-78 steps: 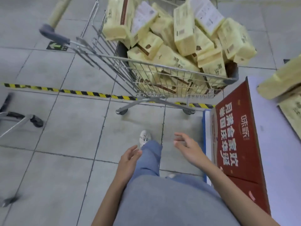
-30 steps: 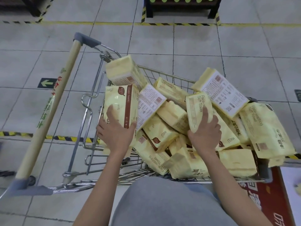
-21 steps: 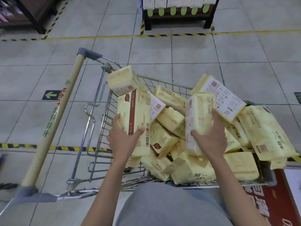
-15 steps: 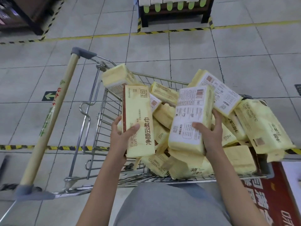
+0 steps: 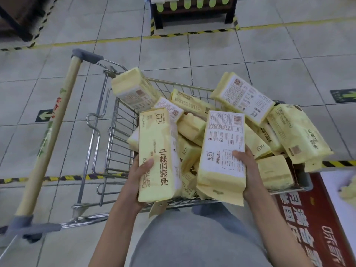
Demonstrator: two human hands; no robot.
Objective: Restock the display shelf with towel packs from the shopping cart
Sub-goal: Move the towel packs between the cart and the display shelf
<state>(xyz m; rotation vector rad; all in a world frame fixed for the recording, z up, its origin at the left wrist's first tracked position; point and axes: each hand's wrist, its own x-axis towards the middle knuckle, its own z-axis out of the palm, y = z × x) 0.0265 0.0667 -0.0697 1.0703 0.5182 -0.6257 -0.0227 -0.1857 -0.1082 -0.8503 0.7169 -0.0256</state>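
Both held packs sit higher & nearer vs 0.5 s ago. Silver wire shopping cart (image 5: 119, 143) holds a heap of yellow packs (image 5: 192, 128). Above it, left hand (image 5: 141, 176) grips pale yellow plastic towel pack (image 5: 157, 157), thumb across front. White-labelled yellow pack (image 5: 221, 151) is gripped by right hand (image 5: 248, 170), thumb on label. Red printed display base (image 5: 312, 224) sits far R.
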